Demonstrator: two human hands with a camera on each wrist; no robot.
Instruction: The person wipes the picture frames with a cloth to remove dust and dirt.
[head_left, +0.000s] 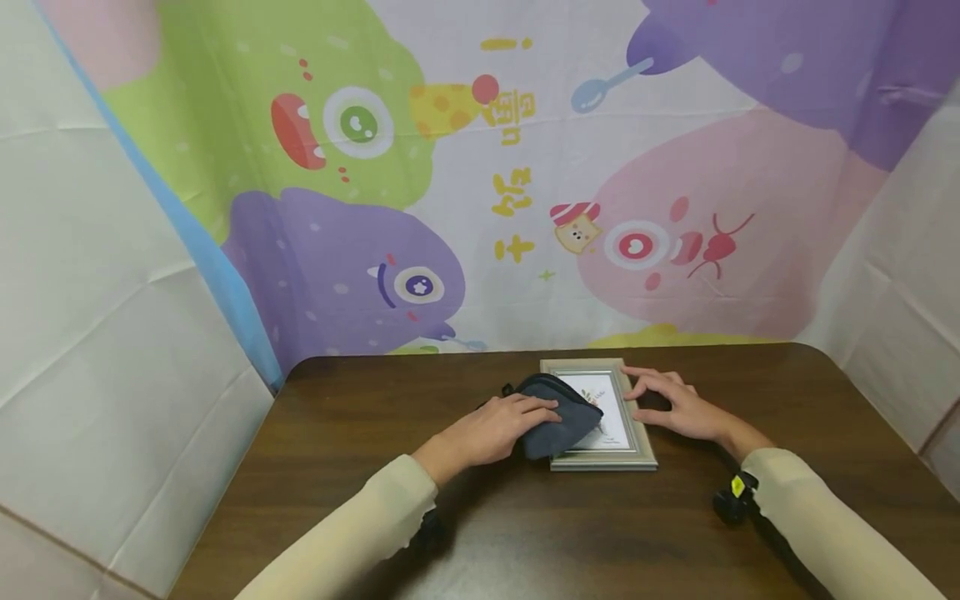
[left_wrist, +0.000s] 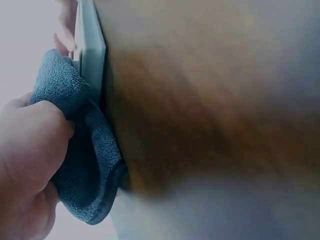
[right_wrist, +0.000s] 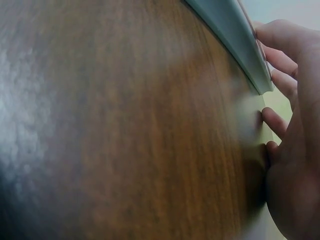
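Note:
A picture frame point(head_left: 641, 454) with a pale silvery border lies flat on the brown table, a floral print showing behind its front. My left hand point(head_left: 495, 429) holds a folded dark blue-grey cloth point(head_left: 558, 425) against the frame's left part, hiding some of the print and the left border. In the left wrist view, the fuzzy cloth point(left_wrist: 80, 180) bunches under the fingers and hangs past the frame's side. My right hand point(head_left: 682, 408) rests its fingertips on the frame's right border, fingers loosely bent. The right wrist view shows those fingertips point(right_wrist: 272, 32) along the frame's edge point(right_wrist: 232, 37).
The wood-grain table point(head_left: 337, 467) extends around the frame to rounded far corners. A cartoon-printed curtain point(head_left: 480, 292) hangs directly behind the table, with pale fabric walls point(head_left: 112, 333) at both sides. A black wrist device point(head_left: 731, 500) sits by the right sleeve.

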